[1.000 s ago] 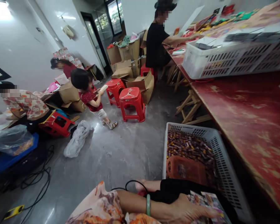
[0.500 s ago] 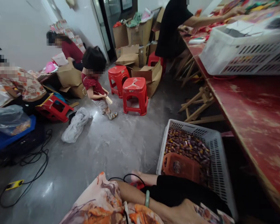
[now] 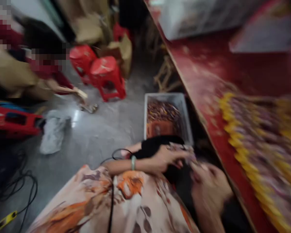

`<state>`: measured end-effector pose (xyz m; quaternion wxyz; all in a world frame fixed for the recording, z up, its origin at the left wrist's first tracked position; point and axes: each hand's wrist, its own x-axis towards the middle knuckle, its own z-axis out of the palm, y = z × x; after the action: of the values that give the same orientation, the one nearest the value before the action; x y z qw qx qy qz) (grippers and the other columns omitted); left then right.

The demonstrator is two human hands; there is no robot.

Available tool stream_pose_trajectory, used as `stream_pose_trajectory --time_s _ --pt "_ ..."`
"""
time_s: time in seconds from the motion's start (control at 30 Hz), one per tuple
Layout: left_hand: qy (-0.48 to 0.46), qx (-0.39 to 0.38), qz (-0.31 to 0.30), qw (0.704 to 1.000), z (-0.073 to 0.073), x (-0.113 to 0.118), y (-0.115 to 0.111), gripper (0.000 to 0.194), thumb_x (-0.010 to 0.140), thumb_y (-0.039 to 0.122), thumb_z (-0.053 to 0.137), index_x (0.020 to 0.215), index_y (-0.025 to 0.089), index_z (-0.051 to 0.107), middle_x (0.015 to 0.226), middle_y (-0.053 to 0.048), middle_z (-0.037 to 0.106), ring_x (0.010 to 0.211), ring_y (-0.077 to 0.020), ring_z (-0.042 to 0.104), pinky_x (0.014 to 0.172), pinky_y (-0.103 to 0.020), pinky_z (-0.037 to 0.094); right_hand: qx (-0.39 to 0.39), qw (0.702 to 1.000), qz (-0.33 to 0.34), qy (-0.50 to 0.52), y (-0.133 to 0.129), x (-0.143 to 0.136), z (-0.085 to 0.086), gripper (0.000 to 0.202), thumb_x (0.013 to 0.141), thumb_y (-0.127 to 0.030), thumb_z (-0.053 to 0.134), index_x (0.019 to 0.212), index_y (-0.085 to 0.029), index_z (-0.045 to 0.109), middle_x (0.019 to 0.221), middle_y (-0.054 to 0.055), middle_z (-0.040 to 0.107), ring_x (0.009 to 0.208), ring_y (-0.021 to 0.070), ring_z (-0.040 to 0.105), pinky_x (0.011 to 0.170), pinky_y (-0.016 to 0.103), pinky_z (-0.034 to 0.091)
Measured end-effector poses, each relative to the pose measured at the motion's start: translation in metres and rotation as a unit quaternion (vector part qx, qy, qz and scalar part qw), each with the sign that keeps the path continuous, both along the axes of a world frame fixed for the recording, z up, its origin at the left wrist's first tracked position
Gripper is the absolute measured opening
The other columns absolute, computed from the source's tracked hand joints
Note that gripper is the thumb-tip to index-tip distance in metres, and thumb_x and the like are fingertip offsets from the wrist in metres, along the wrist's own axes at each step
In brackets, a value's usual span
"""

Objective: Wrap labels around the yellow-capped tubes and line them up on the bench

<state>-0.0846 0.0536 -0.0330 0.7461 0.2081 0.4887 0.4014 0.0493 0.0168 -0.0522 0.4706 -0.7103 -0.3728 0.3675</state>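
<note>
My left hand (image 3: 163,158), with a pale green bangle (image 3: 133,162) at the wrist, is closed on a small printed packet (image 3: 178,148) above my lap. My right hand (image 3: 209,181) comes from the other side, its fingers bent together at the packet's near end. Motion blur hides exactly what the right fingers pinch. Just beyond the hands, a grey-white plastic crate (image 3: 187,116) on the floor holds many small dark wrapped pieces (image 3: 162,110). A brown-orange plastic scoop or tray (image 3: 160,128) lies on top of them.
A red worn table (image 3: 196,87) runs along my right, bearing rows of yellow-edged packets (image 3: 254,155) and a white crate (image 3: 174,19). Red stools (image 3: 106,71) and a small person (image 3: 48,68) are ahead. A plastic bag (image 3: 52,132) and black cable (image 3: 26,191) lie on the floor.
The view has swung right and down, bringing the rows of packets on the table into sight. My right hand has come into view and meets my left at the packet.
</note>
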Motion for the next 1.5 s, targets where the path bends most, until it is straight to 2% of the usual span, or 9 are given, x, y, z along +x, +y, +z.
stream_pose_trajectory --time_s 0.07,0.17,0.4,0.57,0.77,0.93,1.1,1.27,1.5 --pt "-0.010 0.026 0.007 1.000 -0.003 -0.005 0.007 0.024 0.068 0.033 0.077 0.078 0.012 0.070 0.058 0.004 0.060 0.046 -0.0051 0.050 0.045 -0.016 0.041 0.044 0.993 -0.039 0.104 0.002 -0.011 0.006 0.040 0.057 -0.038 0.081 0.080 -0.019 0.055 0.062 -0.006 0.049 0.045 0.0099 0.043 0.042 0.022 0.036" --pt "-0.033 0.026 0.042 0.998 -0.008 -0.010 0.023 0.020 0.069 0.029 0.077 0.072 0.013 0.066 0.057 0.005 0.058 0.046 -0.0053 0.051 0.046 -0.018 0.041 0.104 0.988 -0.014 0.112 0.013 -0.008 0.008 0.035 0.063 -0.033 0.080 0.083 -0.018 0.056 0.073 -0.003 0.057 0.050 0.0088 0.046 0.045 0.021 0.038" --pt "-0.065 0.007 0.057 0.996 0.005 -0.015 0.031 0.020 0.066 0.023 0.080 0.077 0.012 0.066 0.064 0.004 0.061 0.048 -0.0028 0.051 0.044 -0.015 0.039 0.228 0.964 0.092 -0.104 -0.010 0.009 0.031 0.016 0.082 -0.026 0.064 0.096 -0.020 0.059 0.094 0.003 0.058 0.086 0.0189 0.057 0.077 0.034 0.049" --pt "-0.102 -0.027 0.050 0.993 0.003 -0.010 0.029 0.023 0.063 0.024 0.083 0.077 0.014 0.067 0.063 0.004 0.061 0.047 -0.0034 0.050 0.043 -0.015 0.039 0.300 0.919 0.128 -0.220 -0.010 0.004 0.028 0.021 0.083 -0.018 0.064 0.104 -0.019 0.059 0.097 0.006 0.057 0.087 0.0203 0.058 0.074 0.036 0.050" --pt "-0.122 -0.059 0.029 0.990 0.007 -0.002 0.023 0.020 0.065 0.022 0.082 0.076 0.014 0.067 0.064 0.004 0.063 0.046 -0.0035 0.050 0.043 -0.015 0.040 0.328 0.888 0.117 -0.301 -0.009 0.004 0.025 0.025 0.084 -0.016 0.064 0.108 -0.018 0.057 0.096 0.008 0.059 0.085 0.0205 0.060 0.071 0.034 0.052" --pt "-0.119 -0.076 0.029 0.990 0.010 0.001 0.021 0.026 0.062 0.022 0.083 0.083 0.015 0.068 0.065 0.004 0.064 0.046 -0.0041 0.051 0.043 -0.016 0.042 0.333 0.840 0.090 -0.420 -0.011 0.007 0.020 0.031 0.083 -0.010 0.065 0.112 -0.015 0.057 0.097 0.011 0.060 0.086 0.0214 0.061 0.068 0.031 0.053" --pt "-0.113 -0.073 0.038 0.990 0.007 0.005 0.022 0.023 0.064 0.023 0.082 0.079 0.014 0.067 0.063 0.004 0.063 0.045 -0.0050 0.053 0.041 -0.016 0.043 0.337 0.847 0.059 -0.407 -0.015 0.010 0.020 0.032 0.081 -0.012 0.068 0.111 -0.014 0.058 0.096 0.011 0.062 0.085 0.0215 0.061 0.071 0.032 0.053" --pt "-0.120 -0.081 0.025 0.989 0.006 0.006 0.021 0.027 0.064 0.023 0.082 0.084 0.015 0.066 0.065 0.004 0.063 0.044 -0.0043 0.052 0.041 -0.015 0.044 0.341 0.847 0.092 -0.397 -0.016 0.011 0.021 0.031 0.083 -0.012 0.066 0.113 -0.015 0.057 0.098 0.012 0.061 0.086 0.0208 0.062 0.070 0.031 0.054" --pt "-0.132 -0.085 -0.012 0.988 0.004 0.006 0.018 0.026 0.065 0.024 0.082 0.081 0.014 0.064 0.069 0.002 0.064 0.047 -0.0051 0.055 0.042 -0.015 0.046 0.336 0.790 0.094 -0.504 -0.013 0.013 0.017 0.035 0.082 -0.009 0.067 0.115 -0.011 0.055 0.093 0.015 0.063 0.077 0.0211 0.063 0.061 0.029 0.053"
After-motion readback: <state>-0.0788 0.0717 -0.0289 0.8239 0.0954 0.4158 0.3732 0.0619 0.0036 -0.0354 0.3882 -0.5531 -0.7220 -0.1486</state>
